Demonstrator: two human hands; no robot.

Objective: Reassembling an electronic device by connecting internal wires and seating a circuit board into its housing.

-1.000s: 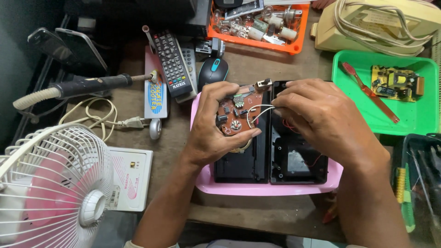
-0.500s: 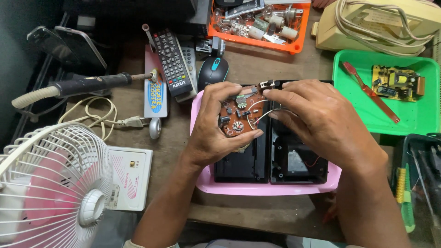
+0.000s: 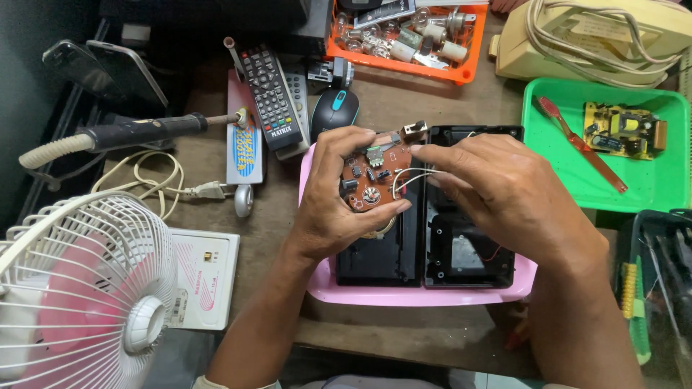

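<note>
One brown circuit board (image 3: 371, 176) sits in the grip of the left hand (image 3: 339, 198), fingers curled shut around its edges, above two black casing halves (image 3: 425, 238) lying side by side in one pink tray (image 3: 411, 294) on the counter (image 3: 404, 79). The right hand (image 3: 504, 191) pinches the board's thin white wires (image 3: 412, 173) — grip closed on them. Two remotes (image 3: 275, 97) lie beside one mouse (image 3: 334, 112); a green tray (image 3: 649, 191) holds one small yellow board (image 3: 623, 130) — and one red tool (image 3: 579, 142).

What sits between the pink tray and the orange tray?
Head view: a black computer mouse with a blue wheel lies on the wood between the pink tray and orange tray.
</note>
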